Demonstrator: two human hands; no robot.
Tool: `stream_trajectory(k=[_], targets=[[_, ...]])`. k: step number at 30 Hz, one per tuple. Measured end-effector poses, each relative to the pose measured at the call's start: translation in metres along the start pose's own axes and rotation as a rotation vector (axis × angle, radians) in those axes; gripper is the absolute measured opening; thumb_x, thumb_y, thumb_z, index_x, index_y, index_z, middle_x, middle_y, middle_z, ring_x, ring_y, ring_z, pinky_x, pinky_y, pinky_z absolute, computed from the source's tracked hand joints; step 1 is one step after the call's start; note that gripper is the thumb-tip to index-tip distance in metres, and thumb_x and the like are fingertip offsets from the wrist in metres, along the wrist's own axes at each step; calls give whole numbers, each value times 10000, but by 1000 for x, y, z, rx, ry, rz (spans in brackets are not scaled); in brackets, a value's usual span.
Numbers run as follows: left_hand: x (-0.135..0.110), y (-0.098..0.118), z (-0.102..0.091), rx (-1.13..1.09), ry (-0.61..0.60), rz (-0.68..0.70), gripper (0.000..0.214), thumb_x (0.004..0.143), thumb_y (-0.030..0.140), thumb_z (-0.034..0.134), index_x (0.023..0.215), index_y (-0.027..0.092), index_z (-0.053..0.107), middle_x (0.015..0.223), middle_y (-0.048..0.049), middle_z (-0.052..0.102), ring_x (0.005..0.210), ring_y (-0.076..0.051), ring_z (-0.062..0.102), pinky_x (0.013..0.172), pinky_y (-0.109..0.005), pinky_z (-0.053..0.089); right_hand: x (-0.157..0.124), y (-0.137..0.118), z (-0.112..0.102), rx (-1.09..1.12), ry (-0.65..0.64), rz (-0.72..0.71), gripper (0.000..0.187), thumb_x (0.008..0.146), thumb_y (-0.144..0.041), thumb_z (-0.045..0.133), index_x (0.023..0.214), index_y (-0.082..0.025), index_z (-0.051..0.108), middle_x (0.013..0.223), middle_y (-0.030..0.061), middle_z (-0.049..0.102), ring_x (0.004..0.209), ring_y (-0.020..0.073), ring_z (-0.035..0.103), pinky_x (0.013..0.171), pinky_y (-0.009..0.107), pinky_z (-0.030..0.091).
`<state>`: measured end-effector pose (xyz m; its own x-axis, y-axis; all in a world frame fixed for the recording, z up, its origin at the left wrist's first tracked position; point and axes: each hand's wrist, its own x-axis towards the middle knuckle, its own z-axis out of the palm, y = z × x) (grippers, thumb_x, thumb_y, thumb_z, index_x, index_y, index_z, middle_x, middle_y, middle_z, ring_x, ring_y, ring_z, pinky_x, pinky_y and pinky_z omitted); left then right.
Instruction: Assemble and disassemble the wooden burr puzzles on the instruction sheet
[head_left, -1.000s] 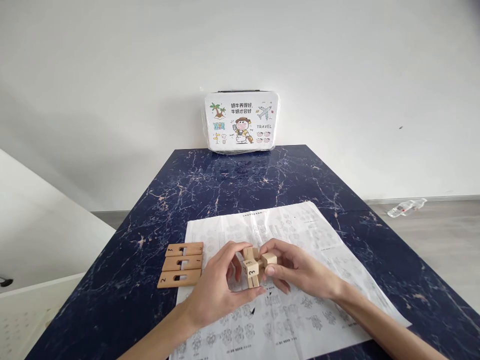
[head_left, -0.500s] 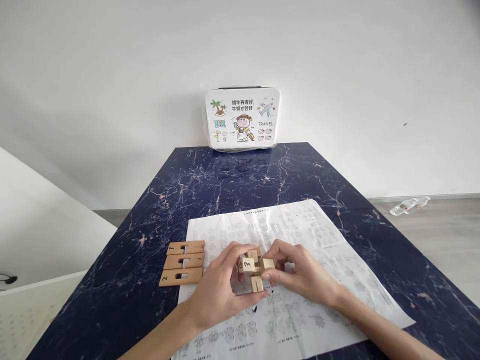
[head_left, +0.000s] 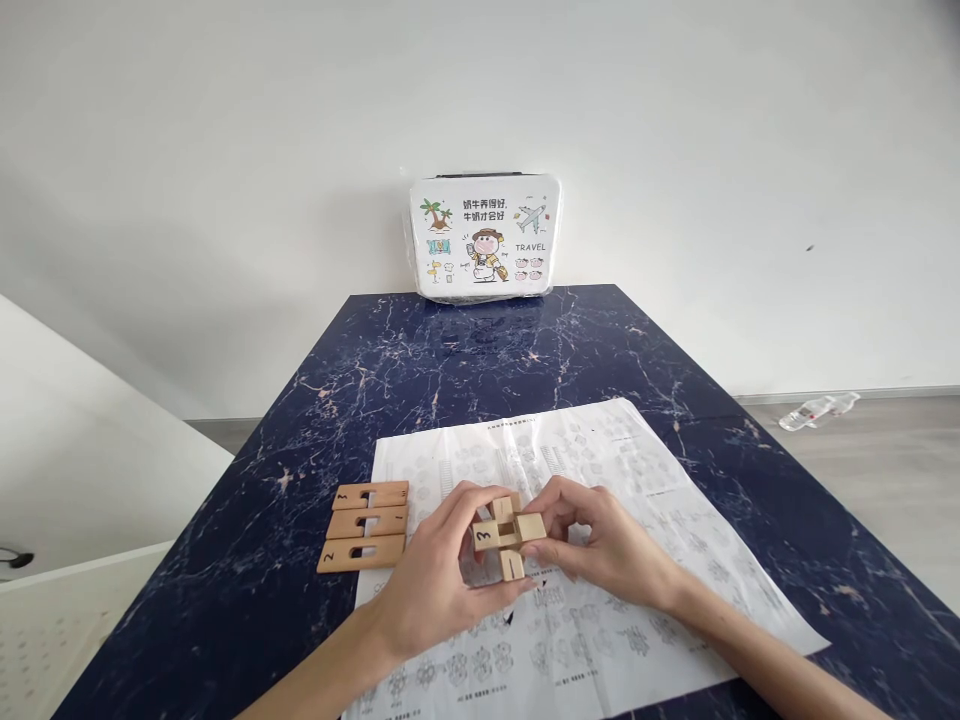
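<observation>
A wooden burr puzzle [head_left: 486,535] of several interlocked square sticks is held between both hands, just above the printed sheet. One stick end bears a "3", another a "1". My left hand [head_left: 431,565] wraps round its left side, thumb below and fingers behind. My right hand [head_left: 589,535] pinches the plain stick end on the right between thumb and fingers. The puzzle's underside and the left fingertips are hidden. Left of my left hand lie three flat slotted wooden pieces [head_left: 386,554] in a row, marked with numbers.
Under my hands spreads a creased paper sheet [head_left: 622,445] printed with puzzle diagrams. A white cartoon-printed case [head_left: 487,240] stands against the wall at the far end of the blue marble-patterned table [head_left: 480,350]. A clear plastic bottle [head_left: 817,410] lies on the floor at right.
The puzzle has tilted in my hands, so its top faces and the gap in its centre show more. The stick marked "3" has shifted slightly left. Both hands have barely moved.
</observation>
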<state>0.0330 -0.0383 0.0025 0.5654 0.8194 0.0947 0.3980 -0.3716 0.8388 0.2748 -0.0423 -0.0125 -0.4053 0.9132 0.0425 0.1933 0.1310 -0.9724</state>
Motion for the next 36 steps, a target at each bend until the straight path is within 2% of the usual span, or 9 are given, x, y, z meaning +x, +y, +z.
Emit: stream_trajectory(k=[7, 16, 22, 25, 31, 33, 36], targets=[[0, 1, 0, 13, -11, 6, 612, 918, 476, 844, 1426, 372, 521, 1236, -40, 631, 970, -222, 691, 779, -337, 619, 1, 0, 0, -15, 18, -3, 309, 972, -524, 763, 1004, -237, 653, 686, -30, 671, 593, 141, 583, 584, 308, 480], [-3, -4, 1, 83, -5, 105, 675, 916, 463, 853, 1479, 392, 488, 1243, -48, 653, 921, -218, 704, 768, -346, 612, 2, -3, -1, 10, -30, 69, 343, 938, -535, 792, 918, -227, 643, 687, -21, 666, 575, 132, 563, 557, 284, 479], [-4, -6, -1, 87, -6, 189, 723, 898, 419, 884, 1483, 422, 459, 1309, -29, 657, 1007, -221, 708, 874, -360, 610, 2, -6, -2, 32, -73, 107, 359, 964, -561, 751, 923, -219, 650, 666, -15, 665, 555, 129, 556, 536, 275, 448], [-3, -5, -1, 68, -3, 167, 717, 894, 425, 887, 1478, 420, 471, 1296, -28, 655, 1009, -224, 703, 862, -357, 604, 3, -8, -2, 38, -78, 109, 373, 963, -569, 754, 907, -219, 639, 633, -27, 648, 525, 119, 529, 529, 274, 429], [0, 0, -1, -12, 18, 45, 620, 881, 472, 877, 1393, 374, 542, 1170, -19, 634, 785, -157, 600, 673, -290, 555, 4, -6, -2, 28, -45, 41, 396, 1015, -612, 677, 958, -221, 651, 650, -22, 652, 522, 127, 535, 536, 289, 437], [1, 2, -1, -45, 50, 17, 590, 884, 467, 870, 1369, 356, 552, 1105, -12, 629, 768, -154, 578, 659, -284, 550, 3, -5, -3, -6, 0, 9, 384, 1044, -606, 632, 1025, -224, 658, 690, -8, 663, 576, 149, 568, 568, 305, 458], [2, 4, -1, -91, 130, -39, 559, 913, 483, 834, 1363, 322, 543, 1028, -8, 621, 764, -161, 592, 654, -287, 556, 3, -4, -5, -112, 107, -46, 338, 1055, -571, 631, 1115, -239, 655, 860, 37, 710, 735, 190, 635, 669, 345, 520]])
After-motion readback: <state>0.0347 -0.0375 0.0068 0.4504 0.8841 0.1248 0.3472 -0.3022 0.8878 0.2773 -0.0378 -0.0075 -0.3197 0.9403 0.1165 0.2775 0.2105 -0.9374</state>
